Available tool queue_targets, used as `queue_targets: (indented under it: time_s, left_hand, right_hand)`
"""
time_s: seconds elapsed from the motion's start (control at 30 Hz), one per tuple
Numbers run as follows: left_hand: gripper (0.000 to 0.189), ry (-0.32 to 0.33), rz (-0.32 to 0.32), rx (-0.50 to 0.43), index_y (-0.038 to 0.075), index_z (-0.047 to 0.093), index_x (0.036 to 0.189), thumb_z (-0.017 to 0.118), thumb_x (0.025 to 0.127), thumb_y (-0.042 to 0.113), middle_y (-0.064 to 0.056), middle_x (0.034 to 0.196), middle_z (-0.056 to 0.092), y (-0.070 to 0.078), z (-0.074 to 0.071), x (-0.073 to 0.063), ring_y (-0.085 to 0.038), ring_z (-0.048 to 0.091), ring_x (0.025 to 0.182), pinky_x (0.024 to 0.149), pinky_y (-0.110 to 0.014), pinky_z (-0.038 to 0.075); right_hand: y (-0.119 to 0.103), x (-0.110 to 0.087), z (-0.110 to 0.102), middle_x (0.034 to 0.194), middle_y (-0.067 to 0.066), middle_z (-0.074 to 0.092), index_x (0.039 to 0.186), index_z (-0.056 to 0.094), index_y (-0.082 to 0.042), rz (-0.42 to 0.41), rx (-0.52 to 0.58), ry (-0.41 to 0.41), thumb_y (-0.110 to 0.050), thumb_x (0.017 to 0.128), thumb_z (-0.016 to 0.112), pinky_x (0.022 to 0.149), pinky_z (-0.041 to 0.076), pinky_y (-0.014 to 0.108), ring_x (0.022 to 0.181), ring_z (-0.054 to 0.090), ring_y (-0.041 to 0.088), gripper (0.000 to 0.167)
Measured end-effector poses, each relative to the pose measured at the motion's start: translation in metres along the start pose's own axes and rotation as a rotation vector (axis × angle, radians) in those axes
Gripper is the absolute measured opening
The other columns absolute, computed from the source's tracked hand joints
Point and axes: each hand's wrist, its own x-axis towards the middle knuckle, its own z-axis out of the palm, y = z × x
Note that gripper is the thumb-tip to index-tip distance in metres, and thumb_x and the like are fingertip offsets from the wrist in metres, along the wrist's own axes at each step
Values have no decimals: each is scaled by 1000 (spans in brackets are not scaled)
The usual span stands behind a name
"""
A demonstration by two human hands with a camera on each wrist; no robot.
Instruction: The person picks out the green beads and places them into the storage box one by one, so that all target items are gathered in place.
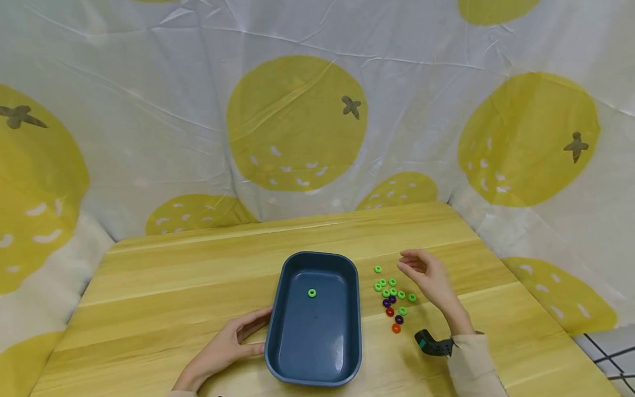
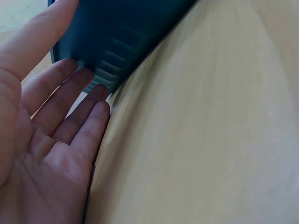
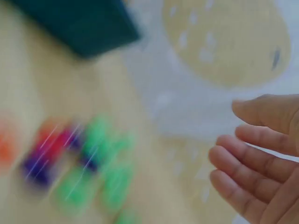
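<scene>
A dark blue rectangular bin stands on the table with one green ring lying inside it. My left hand touches the bin's left wall, its fingers fairly straight; in the left wrist view the fingertips lie right at the ribbed side of the bin. To the right of the bin, several small rings are scattered: green rings, purple rings, a red ring and an orange ring. Above and right of them hovers my right hand, with nothing between thumb and relaxed fingers.
Everything lies on a wood-grain table. A white curtain printed with yellow fruit hangs behind and at the sides of the table. A black band is on my right wrist.
</scene>
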Motion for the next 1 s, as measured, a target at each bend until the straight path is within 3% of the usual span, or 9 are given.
queue_targets:
  time_s: [0.13,0.23,0.47,0.67,1.0]
  left_hand:
    - [64,13,0,24,-2,40,149,67,92,0,-28,149,42,1,-1,0,0,47,131,106,-15,39]
    - [63,25,4,34,-5,40,148,67,92,-1,-29,147,43,2,-1,0,0,48,130,105,-14,39]
    - [62,26,-5,44,-11,38,146,67,92,0,-39,145,37,3,4,2,3,48,129,104,-13,39]
    - [62,24,-16,24,-12,37,146,66,93,0,-40,146,35,2,4,2,4,47,129,104,-13,39]
    - [61,34,-21,24,-10,39,146,67,92,-1,-39,146,36,3,5,3,3,48,129,104,-13,39]
  right_hand:
    - [35,-30,-3,112,20,69,119,65,6,83,-40,76,-13,94,69,89,56,35,101,66,29,32]
    - [50,-43,1,116,22,68,117,66,5,82,-84,110,-10,91,72,93,53,49,107,65,39,31]
    - [70,-54,8,121,22,65,112,70,2,-2,-142,121,-3,82,79,97,48,54,112,62,41,31]
    - [75,-55,9,128,24,61,111,70,2,-5,-147,76,-4,81,79,102,43,59,122,54,45,32]
    - [75,-54,11,127,23,62,106,72,0,-10,-161,73,-6,83,79,102,43,61,122,54,46,25]
